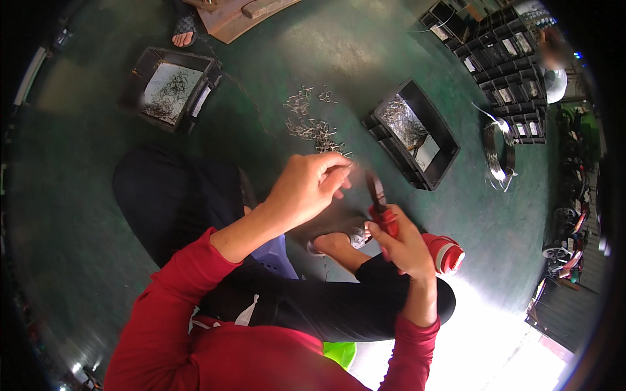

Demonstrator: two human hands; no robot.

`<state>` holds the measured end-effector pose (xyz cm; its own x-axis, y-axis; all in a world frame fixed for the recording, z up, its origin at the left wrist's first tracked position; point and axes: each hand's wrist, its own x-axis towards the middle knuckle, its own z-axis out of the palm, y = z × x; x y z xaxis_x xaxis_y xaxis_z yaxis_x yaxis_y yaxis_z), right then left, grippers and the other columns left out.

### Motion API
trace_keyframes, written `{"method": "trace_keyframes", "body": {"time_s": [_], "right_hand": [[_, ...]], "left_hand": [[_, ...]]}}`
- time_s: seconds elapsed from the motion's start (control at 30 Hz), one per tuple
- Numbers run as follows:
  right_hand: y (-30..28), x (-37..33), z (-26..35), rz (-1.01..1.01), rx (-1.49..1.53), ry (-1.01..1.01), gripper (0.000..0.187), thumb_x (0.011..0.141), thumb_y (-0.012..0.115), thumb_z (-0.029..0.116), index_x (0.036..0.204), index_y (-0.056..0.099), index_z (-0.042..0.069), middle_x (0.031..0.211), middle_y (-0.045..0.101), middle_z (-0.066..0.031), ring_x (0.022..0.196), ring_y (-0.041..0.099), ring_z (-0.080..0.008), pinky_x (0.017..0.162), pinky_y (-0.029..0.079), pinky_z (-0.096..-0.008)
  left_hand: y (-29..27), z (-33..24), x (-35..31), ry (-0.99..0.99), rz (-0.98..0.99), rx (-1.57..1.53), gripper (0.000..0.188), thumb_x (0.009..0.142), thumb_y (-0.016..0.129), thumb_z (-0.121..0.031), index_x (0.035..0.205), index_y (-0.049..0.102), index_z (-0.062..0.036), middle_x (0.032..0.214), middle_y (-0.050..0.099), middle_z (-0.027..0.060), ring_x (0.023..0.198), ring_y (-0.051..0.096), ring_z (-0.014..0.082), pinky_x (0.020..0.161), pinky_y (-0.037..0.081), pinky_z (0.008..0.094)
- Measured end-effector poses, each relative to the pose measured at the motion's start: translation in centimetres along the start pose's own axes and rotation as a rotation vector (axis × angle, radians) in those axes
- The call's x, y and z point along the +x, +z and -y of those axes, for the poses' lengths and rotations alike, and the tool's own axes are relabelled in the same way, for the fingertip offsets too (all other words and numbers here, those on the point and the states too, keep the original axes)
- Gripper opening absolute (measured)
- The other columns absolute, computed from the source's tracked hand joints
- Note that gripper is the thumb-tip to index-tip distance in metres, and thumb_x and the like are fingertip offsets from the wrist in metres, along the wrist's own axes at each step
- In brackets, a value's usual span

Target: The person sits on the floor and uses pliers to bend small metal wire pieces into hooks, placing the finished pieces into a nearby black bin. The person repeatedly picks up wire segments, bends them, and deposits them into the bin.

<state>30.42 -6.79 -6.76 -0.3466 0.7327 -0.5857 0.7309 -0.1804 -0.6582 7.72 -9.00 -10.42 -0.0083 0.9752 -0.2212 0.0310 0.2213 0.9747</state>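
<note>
My left hand [308, 186] pinches thumb against fingers at the middle of the view. A thin bit of metal wire [352, 164] shows at its fingertips; its full shape is too small to make out. My right hand [407, 244] is wrapped round the red handles of a pair of pliers [385, 220]. Their dark jaws point up, just right of my left fingertips and apart from them; motion blurs the tips. Beyond my left hand, a loose pile of small bent wire hooks [316, 130] lies on the green floor.
A black crate [447, 140] holding wire pieces stands right of the pile, another crate [147, 55] left. A wire coil [499, 153] lies near stacked black crates [505, 72]. By my right hand sits a red container [447, 254]. Someone's foot [184, 32] shows far left.
</note>
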Motion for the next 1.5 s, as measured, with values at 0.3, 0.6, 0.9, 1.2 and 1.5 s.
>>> {"method": "trace_keyframes", "body": {"time_s": [0.3, 0.6, 0.9, 1.2, 1.5], "right_hand": [[-4.1, -4.7, -2.0, -0.162, -0.476, -0.04, 0.039, 0.082, 0.073, 0.023, 0.111, 0.058, 0.002, 0.093, 0.066, -0.0203, 0.092, 0.063, -0.0404, 0.074, 0.048, -0.0427], [-3.2, -5.1, -5.1, -0.185, -0.629, 0.05, 0.032, 0.079, 0.074, 0.021, 0.098, 0.055, 0.004, 0.087, 0.062, -0.0161, 0.082, 0.062, -0.0378, 0.07, 0.048, -0.0471], [-4.1, -4.2, -5.7, -0.184, -0.717, 0.114, 0.031, 0.075, 0.074, 0.016, 0.096, 0.055, 0.006, 0.087, 0.058, -0.0112, 0.082, 0.06, -0.0303, 0.073, 0.046, -0.0414], [-4.3, -2.9, -5.1, -0.044, -0.711, 0.116, 0.034, 0.072, 0.075, 0.014, 0.098, 0.055, 0.006, 0.086, 0.055, -0.0086, 0.083, 0.057, -0.0263, 0.075, 0.043, -0.0377], [-4.0, -3.2, -5.2, -0.098, -0.778, 0.045, 0.023, 0.076, 0.064, 0.013, 0.096, 0.055, 0.005, 0.083, 0.055, -0.0078, 0.079, 0.057, -0.025, 0.072, 0.043, -0.0363]], "left_hand": [[-0.4, 1.2, 2.9, -0.229, 0.051, -0.237, 0.022, 0.094, 0.063, -0.016, 0.108, 0.068, 0.0007, 0.101, 0.071, 0.0084, 0.084, 0.071, 0.017, 0.066, 0.054, 0.0243], [10.8, 0.9, 20.4, 0.354, 0.141, 0.527, 0.044, 0.085, 0.072, -0.032, 0.117, 0.067, -0.0011, 0.103, 0.072, 0.0132, 0.091, 0.07, 0.0183, 0.077, 0.055, 0.0299], [8.9, 17.2, 25.4, 0.088, 0.159, 0.812, 0.016, 0.081, 0.072, -0.025, 0.088, 0.074, -0.0108, 0.088, 0.072, 0.0098, 0.084, 0.069, 0.0271, 0.074, 0.053, 0.0382], [11.1, 28.1, 22.7, 0.22, 0.11, 1.2, 0.011, 0.073, 0.077, -0.018, 0.08, 0.068, -0.0146, 0.089, 0.062, 0.0035, 0.094, 0.058, 0.0269, 0.074, 0.048, 0.0434], [8.7, 25.2, 23.2, 0.526, 0.017, 1.011, 0.013, 0.078, 0.071, -0.009, 0.083, 0.059, -0.0099, 0.086, 0.063, 0.0058, 0.083, 0.059, 0.0277, 0.069, 0.048, 0.041]]}}
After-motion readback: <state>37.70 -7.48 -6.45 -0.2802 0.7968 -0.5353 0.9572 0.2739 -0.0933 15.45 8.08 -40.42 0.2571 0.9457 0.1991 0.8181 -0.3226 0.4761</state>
